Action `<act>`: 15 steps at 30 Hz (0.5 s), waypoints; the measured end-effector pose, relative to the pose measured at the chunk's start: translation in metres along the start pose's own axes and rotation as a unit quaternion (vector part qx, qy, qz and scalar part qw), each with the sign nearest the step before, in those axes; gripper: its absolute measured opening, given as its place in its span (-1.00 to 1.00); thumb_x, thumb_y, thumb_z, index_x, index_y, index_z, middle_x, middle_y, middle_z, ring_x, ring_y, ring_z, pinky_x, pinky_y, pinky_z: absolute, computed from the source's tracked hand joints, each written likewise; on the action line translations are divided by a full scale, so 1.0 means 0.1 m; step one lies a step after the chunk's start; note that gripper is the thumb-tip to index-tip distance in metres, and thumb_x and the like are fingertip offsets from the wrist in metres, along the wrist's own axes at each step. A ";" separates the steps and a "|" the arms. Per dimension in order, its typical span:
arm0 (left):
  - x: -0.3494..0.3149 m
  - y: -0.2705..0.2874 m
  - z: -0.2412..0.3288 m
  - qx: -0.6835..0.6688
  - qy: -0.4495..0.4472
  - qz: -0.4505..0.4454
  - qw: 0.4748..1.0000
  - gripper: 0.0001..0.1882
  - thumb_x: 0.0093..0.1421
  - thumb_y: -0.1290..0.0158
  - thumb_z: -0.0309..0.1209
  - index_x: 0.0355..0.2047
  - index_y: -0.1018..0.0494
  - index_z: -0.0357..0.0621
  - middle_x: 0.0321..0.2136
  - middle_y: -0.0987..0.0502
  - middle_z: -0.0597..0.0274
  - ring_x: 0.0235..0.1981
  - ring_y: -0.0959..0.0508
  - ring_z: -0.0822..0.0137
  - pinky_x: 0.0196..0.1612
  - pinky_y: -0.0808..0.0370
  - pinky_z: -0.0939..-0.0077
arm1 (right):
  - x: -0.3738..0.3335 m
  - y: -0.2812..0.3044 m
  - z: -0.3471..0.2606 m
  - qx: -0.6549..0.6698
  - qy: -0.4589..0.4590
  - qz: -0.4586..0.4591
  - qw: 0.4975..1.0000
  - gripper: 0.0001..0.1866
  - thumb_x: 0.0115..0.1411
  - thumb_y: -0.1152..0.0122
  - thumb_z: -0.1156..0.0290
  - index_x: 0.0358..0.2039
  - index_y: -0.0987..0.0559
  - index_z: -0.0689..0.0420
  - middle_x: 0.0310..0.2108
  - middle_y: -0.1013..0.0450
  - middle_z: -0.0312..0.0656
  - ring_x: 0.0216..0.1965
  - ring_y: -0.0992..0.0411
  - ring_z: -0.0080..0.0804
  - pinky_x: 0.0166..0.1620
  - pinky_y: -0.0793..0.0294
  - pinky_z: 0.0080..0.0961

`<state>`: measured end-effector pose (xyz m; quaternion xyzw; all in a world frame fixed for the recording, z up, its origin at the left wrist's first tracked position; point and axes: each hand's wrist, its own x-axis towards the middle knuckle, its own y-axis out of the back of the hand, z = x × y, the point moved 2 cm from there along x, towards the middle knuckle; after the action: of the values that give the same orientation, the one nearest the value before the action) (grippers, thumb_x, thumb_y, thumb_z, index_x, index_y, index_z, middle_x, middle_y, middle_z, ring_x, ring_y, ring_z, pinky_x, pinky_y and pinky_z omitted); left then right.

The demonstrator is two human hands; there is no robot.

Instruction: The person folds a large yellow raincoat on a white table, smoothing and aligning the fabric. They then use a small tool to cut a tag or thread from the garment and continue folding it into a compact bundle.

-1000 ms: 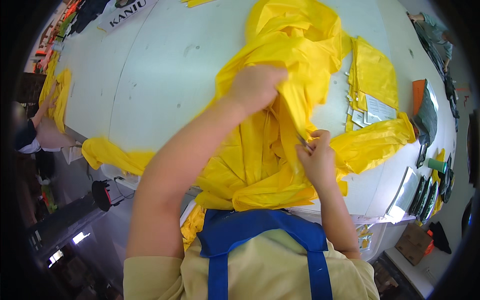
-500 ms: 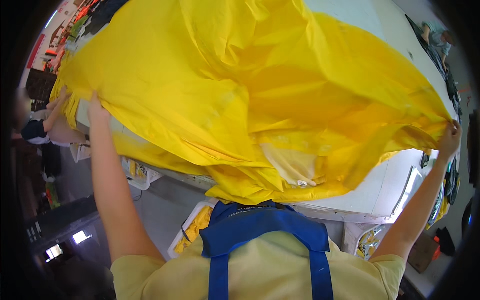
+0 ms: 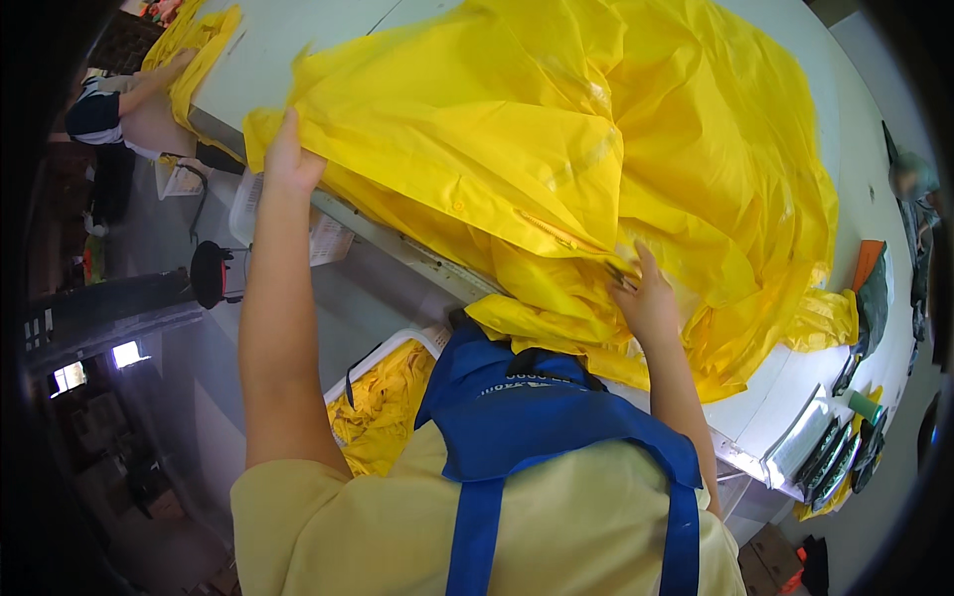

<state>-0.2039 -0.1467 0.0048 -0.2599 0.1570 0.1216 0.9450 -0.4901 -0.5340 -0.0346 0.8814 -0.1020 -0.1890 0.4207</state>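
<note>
A large, crumpled yellow raincoat (image 3: 477, 129) of thin, shiny cloth spreads over the pale table, its front edge hanging toward me. Snap-like dots run along one folded edge. On the left, my left hand (image 3: 294, 164) is closed on a corner of the coat and holds it up off the table's near edge. My right hand (image 3: 648, 300) is by the coat's middle, close to my apron, its fingers bent at the end of the folded edge. A small dark tool (image 3: 622, 272) shows at its fingertips; its exact kind is unclear.
Below the table edge stands a white basket (image 3: 383, 397) of yellow cloth. Dark packets (image 3: 830, 452), a green roll (image 3: 866, 405) and an orange-and-dark piece (image 3: 871, 273) lie at the right. A co-worker's arm (image 3: 149, 89) handles yellow cloth at far left; another person is at far right.
My right hand has let go of the coat's far-right edge and come in to the middle. My left hand has moved right with its corner. The raised, billowing coat has settled onto the table.
</note>
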 end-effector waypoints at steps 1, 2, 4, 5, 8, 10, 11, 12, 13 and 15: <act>-0.03 0.01 0.06 -0.010 -0.001 -0.019 1.000 -0.57 0.40 0.25 -0.23 0.18 -0.22 -0.19 0.17 -0.31 0.10 0.16 -0.33 0.15 0.21 -0.27 0.17 | 0.03 -0.17 0.24 0.004 -0.012 -0.008 1.000 -0.53 0.03 -0.33 0.31 -0.03 -0.48 0.14 -0.22 -0.52 -0.10 -0.25 -0.54 -0.24 -0.22 -0.50 -0.39; -0.07 -0.01 0.14 -0.006 -0.017 -0.036 0.999 -0.57 0.40 0.24 -0.23 0.18 -0.22 -0.19 0.17 -0.31 0.12 0.16 -0.33 0.16 0.21 -0.27 0.18 | 0.08 -0.23 0.42 0.009 -0.023 -0.016 1.000 -0.56 0.04 -0.32 0.31 -0.06 -0.49 0.16 -0.33 -0.55 -0.13 -0.30 -0.55 -0.31 -0.27 -0.49 -0.43; -0.18 -0.09 0.36 0.003 -0.043 -0.068 0.997 -0.57 0.39 0.22 -0.22 0.17 -0.23 -0.18 0.17 -0.33 0.15 0.16 -0.34 0.18 0.21 -0.28 0.19 | 0.08 -0.07 0.62 0.184 0.022 -0.006 0.983 -0.68 0.10 -0.28 0.32 -0.18 -0.53 0.23 -0.61 -0.42 -0.33 -0.49 -0.41 -0.56 -0.40 -0.39 -0.58; -0.17 -0.17 0.50 -0.003 -0.048 -0.087 0.995 -0.58 0.39 0.22 -0.23 0.16 -0.24 -0.18 0.15 -0.35 0.14 0.16 -0.34 0.19 0.21 -0.28 0.21 | 0.05 0.26 0.51 0.222 -0.035 -0.035 0.974 -0.69 0.11 -0.27 0.32 -0.19 -0.52 0.23 -0.60 -0.36 -0.39 -0.51 -0.31 -0.62 -0.42 -0.32 -0.63; -0.31 -1.01 0.98 -0.012 -0.074 -0.134 0.988 -0.61 0.37 0.19 -0.25 0.11 -0.29 -0.18 0.08 -0.42 0.12 0.16 -0.35 0.20 0.19 -0.30 0.27 | -0.13 1.37 0.47 0.364 -0.037 0.032 0.930 -0.62 0.13 -0.24 0.24 -0.12 -0.47 0.20 -0.46 -0.34 -0.41 -0.47 -0.26 -0.68 -0.41 -0.25 -0.69; -0.37 -1.63 0.94 0.087 -0.140 -0.227 0.960 -0.52 0.32 0.11 -0.24 0.18 -0.18 -0.16 0.17 -0.27 0.08 0.22 -0.25 0.15 0.23 -0.24 0.28 | -0.03 1.83 0.15 0.450 0.014 0.022 0.893 -0.68 0.20 -0.14 0.26 -0.13 -0.43 0.21 -0.27 -0.44 -0.31 -0.24 -0.43 -0.55 -0.18 -0.42 -0.60; -0.53 -1.77 1.13 0.136 -0.195 -0.253 0.938 -0.46 0.30 0.07 -0.23 0.22 -0.13 -0.15 0.21 -0.19 0.06 0.25 -0.20 0.13 0.25 -0.21 0.28 | 0.22 1.94 0.08 0.472 0.007 0.034 0.881 -0.71 0.26 -0.08 0.28 -0.11 -0.42 0.20 -0.21 -0.45 -0.30 -0.18 -0.44 -0.51 -0.11 -0.43 -0.57; -0.57 -2.06 1.06 0.177 -0.226 -0.301 0.910 -0.39 0.27 0.03 -0.23 0.25 -0.07 -0.14 0.25 -0.12 0.04 0.27 -0.15 0.10 0.26 -0.19 0.29 | 0.37 2.10 0.19 0.463 -0.016 0.027 0.886 -0.71 0.30 -0.03 0.29 -0.09 -0.45 0.21 -0.26 -0.48 -0.27 -0.21 -0.46 -0.52 -0.13 -0.43 -0.58; -0.65 -2.32 0.98 0.215 -0.257 -0.346 0.876 -0.32 0.24 -0.01 -0.22 0.28 -0.02 -0.13 0.30 -0.04 0.02 0.30 -0.10 0.08 0.28 -0.16 0.29 | 0.50 2.30 0.39 0.359 -0.085 0.068 0.927 -0.68 0.29 -0.05 0.25 -0.08 -0.46 0.21 -0.29 -0.50 -0.24 -0.23 -0.47 -0.50 -0.12 -0.43 -0.55; -0.74 -2.48 0.32 0.298 -0.318 -0.418 0.797 -0.32 0.23 0.00 -0.15 0.27 -0.06 -0.12 0.23 -0.15 -0.01 0.20 -0.21 0.04 0.19 -0.25 0.26 | 0.43 2.29 0.66 0.099 -0.159 0.196 0.963 -0.62 0.26 -0.07 0.18 -0.07 -0.50 0.21 -0.31 -0.53 -0.13 -0.24 -0.49 -0.39 -0.10 -0.44 -0.47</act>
<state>-0.1875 -0.3476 0.1697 0.0478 -0.2475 -0.2623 0.9315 -0.4829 -0.7380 0.0956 0.8398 -0.3566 -0.2299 0.3387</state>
